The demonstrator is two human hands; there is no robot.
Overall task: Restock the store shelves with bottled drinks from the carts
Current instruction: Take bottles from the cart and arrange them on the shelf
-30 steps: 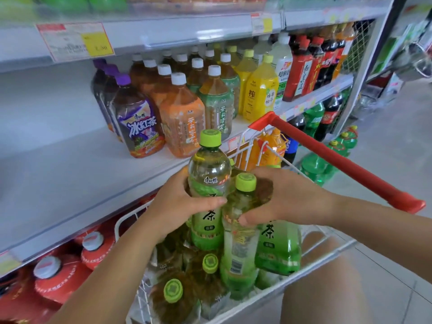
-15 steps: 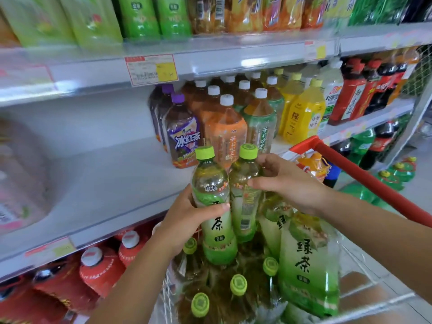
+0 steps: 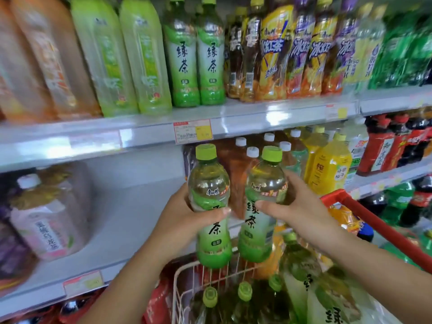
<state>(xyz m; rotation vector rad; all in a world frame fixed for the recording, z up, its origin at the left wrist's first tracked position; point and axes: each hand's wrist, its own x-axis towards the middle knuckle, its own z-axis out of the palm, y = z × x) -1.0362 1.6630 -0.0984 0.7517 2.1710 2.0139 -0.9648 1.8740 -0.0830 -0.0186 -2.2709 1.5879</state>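
The person's left hand [image 3: 183, 220] gripped a clear plastic green-tea bottle with a lime-green cap [image 3: 210, 202] round its middle, fingers and thumb curled about the label. The right hand [image 3: 304, 209] gripped a second green-tea bottle [image 3: 265, 190] of the same kind likewise. Both stood upright, just apart, in the air above the front rim of the white wire cart with a red handle [image 3: 187, 273], before the grey middle shelf [image 3: 131, 206]. Matching green-labelled bottles [image 3: 196, 61] stood near the front edge of the upper shelf [image 3: 257, 118], so the pair probably belonged there. To do it well, each bottle should rise clear of that edge and its yellow-and-white price tag [image 3: 192, 132], then go down upright, label outward, one at a time if room was tight. White-capped orange tea bottles [image 3: 236, 178] directly behind and yellow juice bottles [image 3: 329, 169] to the right crowded the middle shelf. A shrink-wrapped pack of pink-labelled bottles [image 3: 46, 218] sat toward its left end. More green-capped bottles [image 3: 244, 291] lay in the cart.
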